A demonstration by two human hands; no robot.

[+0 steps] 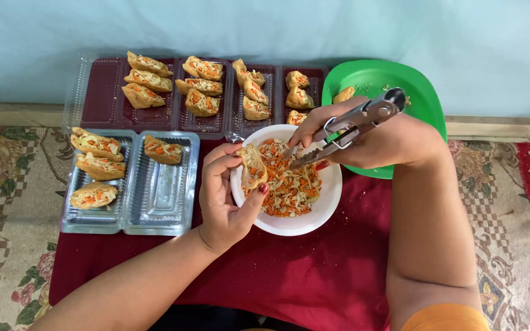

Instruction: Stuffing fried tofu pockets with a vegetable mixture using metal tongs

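Nearest the lens, both my forearms cross a dark red cloth toward the white bowl, the landmark for all that follows. Far left of the bowl lies a clear two-well tray, three filled pockets in one well and one in the other; behind it and behind the bowl sits a larger clear tray of finished pieces in rows. At the bowl's left rim, my left hand pinches an open tofu pocket between thumb and fingertips, mouth turned toward the shredded carrot-and-cabbage filling heaped in the bowl. Over the bowl's right half, my right hand is closed around metal tongs, tips down in the filling; I cannot tell how much they have caught. Behind and right of the bowl stands a green plate with one unfilled pocket. Good practice, as I judge it: keep the pocket above the bowl so strays fall back in, take modest pinches, and support the pocket's base so its thin wall does not tear.
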